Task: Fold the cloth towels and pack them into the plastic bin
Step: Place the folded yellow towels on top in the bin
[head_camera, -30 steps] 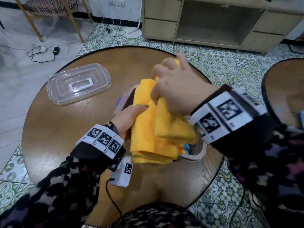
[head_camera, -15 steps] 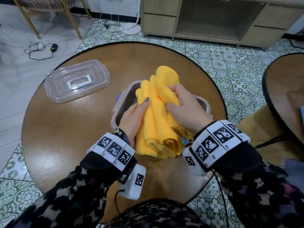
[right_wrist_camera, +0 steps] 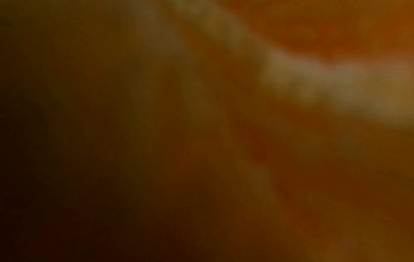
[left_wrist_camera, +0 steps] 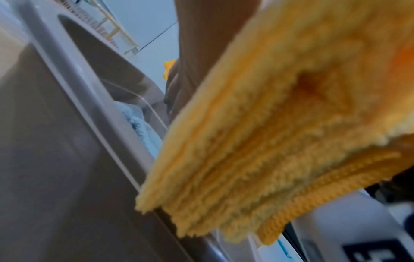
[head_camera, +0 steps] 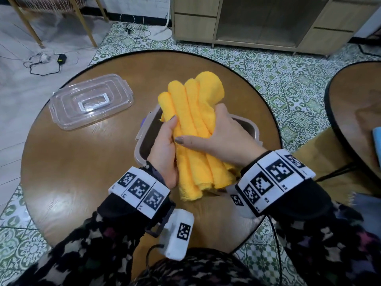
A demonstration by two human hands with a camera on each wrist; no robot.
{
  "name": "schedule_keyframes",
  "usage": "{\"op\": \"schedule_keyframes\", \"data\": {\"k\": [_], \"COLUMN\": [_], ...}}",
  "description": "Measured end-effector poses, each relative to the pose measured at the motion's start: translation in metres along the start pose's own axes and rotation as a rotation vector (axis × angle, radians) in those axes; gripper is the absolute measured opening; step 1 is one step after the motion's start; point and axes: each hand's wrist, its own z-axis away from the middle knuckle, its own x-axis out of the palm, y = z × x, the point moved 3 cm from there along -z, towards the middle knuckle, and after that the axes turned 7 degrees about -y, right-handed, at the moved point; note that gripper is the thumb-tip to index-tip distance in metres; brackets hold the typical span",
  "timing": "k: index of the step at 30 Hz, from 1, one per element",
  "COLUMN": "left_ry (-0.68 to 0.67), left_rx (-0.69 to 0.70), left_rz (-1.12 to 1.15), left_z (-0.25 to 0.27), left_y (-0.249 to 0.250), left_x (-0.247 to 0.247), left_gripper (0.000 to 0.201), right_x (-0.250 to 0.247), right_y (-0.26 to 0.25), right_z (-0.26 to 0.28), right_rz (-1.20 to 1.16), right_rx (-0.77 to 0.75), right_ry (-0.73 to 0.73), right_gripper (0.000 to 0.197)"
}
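Note:
A yellow towel (head_camera: 193,124), folded into long pleats, lies lengthwise over the grey plastic bin (head_camera: 144,139) on the round wooden table (head_camera: 82,172). My left hand (head_camera: 167,143) grips its left side, thumb on top. My right hand (head_camera: 220,137) clasps it from above, thumb stretched left across the pleats and fingers curled over the right side. In the left wrist view the yellow towel's (left_wrist_camera: 268,133) near end hangs over the bin's rim (left_wrist_camera: 125,159), and a blue towel (left_wrist_camera: 139,127) lies inside. The right wrist view is a dark orange blur.
The bin's clear lid (head_camera: 90,102) lies on the table to the left. A second round table (head_camera: 354,104) with a blue item (head_camera: 377,139) stands at the right. A wooden cabinet (head_camera: 268,21) is behind, with cables (head_camera: 45,60) on the floor at the left.
My right hand came down from lifting a fold and now wraps over the bundled towel. The pleats have gathered tighter between both hands above the bin.

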Motion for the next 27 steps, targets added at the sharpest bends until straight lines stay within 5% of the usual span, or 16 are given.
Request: {"op": "schedule_keyframes", "data": {"k": [5,10,15,18,24,27], "left_ry": [0.037,0.327,0.387,0.380,0.420,0.444], "left_rx": [0.062,-0.022,0.041,0.092,0.143,0.093], "left_rz": [-0.156,-0.222,-0.131,-0.095,-0.143,-0.237], "left_z": [-0.002,0.000,0.004,0.006,0.010,0.011], "left_y": [0.002,0.019,0.052,0.069,0.081,0.082], "left_x": [-0.005,-0.029,-0.048,-0.056,-0.054,-0.056], "left_gripper": [0.065,0.046,0.044,0.043,0.024,0.032], "right_x": [-0.014,-0.028,-0.057,-0.071,-0.041,0.006], "right_y": [0.005,0.026,0.039,0.031,0.012,0.030], "right_z": [-0.013,-0.026,-0.025,-0.025,-0.031,-0.039], "right_rz": [0.135,0.071,0.172,0.239,0.632,0.820], "right_rx": [-0.028,0.050,0.012,-0.041,-0.157,-0.175], "right_ry": [-0.021,0.052,0.134,0.125,-0.060,-0.225], "right_gripper": [0.061,0.084,0.036,0.035,0.051,0.058]}}
